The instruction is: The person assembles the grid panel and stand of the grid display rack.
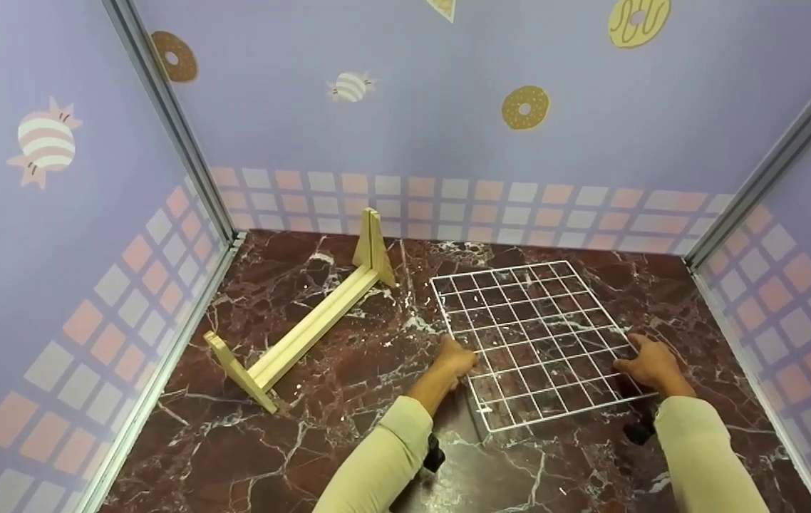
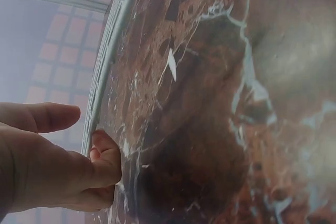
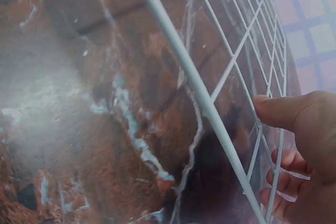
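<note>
A white wire grid panel (image 1: 571, 412) lies flat between both hands, close over the dark red marbled surface. My left hand (image 1: 452, 358) grips its left edge; in the left wrist view the fingers (image 2: 107, 163) curl beneath the rim, seen edge-on, with the thumb above. On the opposite side, my right hand (image 1: 651, 363) holds the right edge near the front corner. The right wrist view shows that thumb over the wires and the fingers (image 3: 286, 174) behind them. Left of the panel stands a pale wooden frame (image 1: 316, 324), two tapered end pieces joined by a long bar.
The marbled surface (image 1: 348, 434) carries scattered small pale bits near the wooden frame. A lilac back wall (image 1: 434, 135) with printed sweets and a checked band rises behind. Similar side walls meet it at grey metal corner posts (image 1: 170, 114).
</note>
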Demonstrator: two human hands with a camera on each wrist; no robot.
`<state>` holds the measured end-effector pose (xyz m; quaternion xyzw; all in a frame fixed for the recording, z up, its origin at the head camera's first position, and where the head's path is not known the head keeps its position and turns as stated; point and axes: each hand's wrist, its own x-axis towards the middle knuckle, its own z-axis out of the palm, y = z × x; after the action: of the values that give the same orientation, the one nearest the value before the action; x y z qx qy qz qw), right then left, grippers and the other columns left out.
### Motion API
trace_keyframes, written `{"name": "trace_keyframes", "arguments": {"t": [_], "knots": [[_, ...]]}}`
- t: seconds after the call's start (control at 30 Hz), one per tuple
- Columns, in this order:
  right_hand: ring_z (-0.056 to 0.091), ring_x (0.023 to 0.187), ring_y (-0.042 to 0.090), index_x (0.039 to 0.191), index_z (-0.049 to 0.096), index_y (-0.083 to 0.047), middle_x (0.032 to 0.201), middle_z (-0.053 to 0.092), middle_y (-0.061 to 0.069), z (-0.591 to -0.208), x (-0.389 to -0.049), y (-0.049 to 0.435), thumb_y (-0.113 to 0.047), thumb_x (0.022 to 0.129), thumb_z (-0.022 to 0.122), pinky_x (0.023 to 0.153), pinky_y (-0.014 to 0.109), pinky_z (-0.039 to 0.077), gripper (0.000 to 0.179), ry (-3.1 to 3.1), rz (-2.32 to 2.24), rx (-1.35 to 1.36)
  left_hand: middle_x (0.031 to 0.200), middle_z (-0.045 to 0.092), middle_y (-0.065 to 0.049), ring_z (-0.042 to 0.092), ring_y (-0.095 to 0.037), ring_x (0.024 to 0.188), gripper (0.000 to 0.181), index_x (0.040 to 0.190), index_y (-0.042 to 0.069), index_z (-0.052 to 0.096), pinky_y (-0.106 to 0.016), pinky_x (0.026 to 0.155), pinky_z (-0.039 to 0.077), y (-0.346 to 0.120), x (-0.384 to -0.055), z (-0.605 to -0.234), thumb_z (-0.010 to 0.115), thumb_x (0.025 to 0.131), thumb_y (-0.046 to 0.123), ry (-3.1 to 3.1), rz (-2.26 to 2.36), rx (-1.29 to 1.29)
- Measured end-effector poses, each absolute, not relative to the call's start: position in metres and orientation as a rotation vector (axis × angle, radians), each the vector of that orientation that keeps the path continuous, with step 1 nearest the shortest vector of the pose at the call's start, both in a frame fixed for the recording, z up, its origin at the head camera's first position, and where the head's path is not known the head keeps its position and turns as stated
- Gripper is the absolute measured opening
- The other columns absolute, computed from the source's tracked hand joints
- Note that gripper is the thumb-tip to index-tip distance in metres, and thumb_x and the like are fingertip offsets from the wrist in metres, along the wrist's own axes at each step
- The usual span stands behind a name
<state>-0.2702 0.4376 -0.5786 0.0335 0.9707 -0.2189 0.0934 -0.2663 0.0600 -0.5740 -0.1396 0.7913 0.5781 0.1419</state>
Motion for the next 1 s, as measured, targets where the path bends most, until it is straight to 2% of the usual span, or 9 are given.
{"name": "trace_keyframes", "arguments": {"t": [0.07, 0.17, 0.23, 0.3, 0.4, 0.57, 0.8, 1.0], "knots": [[0.031, 0.133, 0.068, 0.148, 0.034, 0.015, 0.143, 0.033, 0.051, -0.576, -0.272, 0.436, -0.023, 0.091, 0.071, 0.111, 0.075, 0.031, 0.077, 2.876, -0.66, 0.084, 0.106, 0.059, -0.018, 0.056, -0.02, 0.075, 0.056, 0.123, -0.006, 0.043, -0.027, 0.056, 0.05, 0.057, -0.267, -0.572, 0.071, 0.074, -0.003, 2.322, 1.635, -0.405], [0.03, 0.134, 0.069, 0.148, 0.033, 0.016, 0.143, 0.032, 0.052, -0.574, -0.273, 0.434, -0.024, 0.091, 0.071, 0.111, 0.074, 0.032, 0.08, 2.872, -0.658, 0.078, 0.112, 0.062, -0.02, 0.062, -0.028, 0.095, 0.064, 0.13, -0.007, 0.046, -0.035, 0.077, 0.059, 0.054, -0.269, -0.568, 0.075, 0.073, 0.0, 2.377, 1.631, -0.411], [0.029, 0.134, 0.069, 0.148, 0.032, 0.016, 0.143, 0.032, 0.052, -0.574, -0.275, 0.433, -0.025, 0.091, 0.071, 0.111, 0.074, 0.031, 0.081, 2.878, -0.658, 0.078, 0.119, 0.063, -0.024, 0.063, -0.034, 0.107, 0.072, 0.136, -0.007, 0.046, -0.039, 0.091, 0.059, 0.053, -0.27, -0.566, 0.078, 0.072, 0.0, 2.413, 1.638, -0.419], [0.03, 0.134, 0.068, 0.148, 0.032, 0.017, 0.144, 0.032, 0.051, -0.574, -0.275, 0.431, -0.026, 0.091, 0.072, 0.112, 0.074, 0.031, 0.082, 2.894, -0.665, 0.078, 0.128, 0.061, -0.027, 0.061, -0.037, 0.117, 0.082, 0.143, -0.006, 0.042, -0.041, 0.099, 0.057, 0.051, -0.272, -0.564, 0.078, 0.07, -0.001, 2.425, 1.665, -0.416], [0.034, 0.133, 0.067, 0.148, 0.032, 0.014, 0.143, 0.037, 0.048, -0.574, -0.277, 0.427, -0.025, 0.09, 0.073, 0.112, 0.074, 0.032, 0.082, 2.934, -0.706, 0.072, 0.133, 0.059, -0.029, 0.06, -0.039, 0.119, 0.089, 0.148, -0.003, 0.037, -0.041, 0.097, 0.057, 0.049, -0.273, -0.562, 0.076, 0.069, -0.004, 2.424, 1.701, -0.414], [0.043, 0.126, 0.065, 0.149, 0.034, 0.011, 0.139, 0.046, 0.045, -0.572, -0.279, 0.418, -0.023, 0.087, 0.076, 0.108, 0.072, 0.037, 0.082, 3.008, -0.795, 0.048, 0.132, 0.056, -0.029, 0.059, -0.037, 0.112, 0.091, 0.148, 0.001, 0.038, -0.039, 0.084, 0.059, 0.042, -0.276, -0.557, 0.071, 0.063, -0.004, 2.492, 1.707, -0.431], [0.044, 0.124, 0.066, 0.153, 0.028, 0.009, 0.137, 0.046, 0.047, -0.565, -0.284, 0.405, -0.024, 0.088, 0.077, 0.106, 0.073, 0.038, 0.088, 3.066, -0.814, 0.037, 0.141, 0.049, -0.03, 0.053, -0.043, 0.128, 0.095, 0.151, 0.004, 0.037, -0.046, 0.108, 0.05, 0.034, -0.28, -0.545, 0.081, 0.067, 0.005, 2.641, 1.629, -0.428], [0.044, 0.123, 0.066, 0.156, 0.025, 0.006, 0.135, 0.046, 0.049, -0.56, -0.287, 0.394, -0.024, 0.086, 0.079, 0.105, 0.074, 0.037, 0.093, 3.1, -0.874, 0.059, 0.15, 0.039, -0.031, 0.049, -0.047, 0.133, 0.101, 0.156, 0.008, 0.03, -0.051, 0.112, 0.048, 0.028, -0.284, -0.535, 0.086, 0.072, 0.008, 2.683, 1.621, -0.404]]}}
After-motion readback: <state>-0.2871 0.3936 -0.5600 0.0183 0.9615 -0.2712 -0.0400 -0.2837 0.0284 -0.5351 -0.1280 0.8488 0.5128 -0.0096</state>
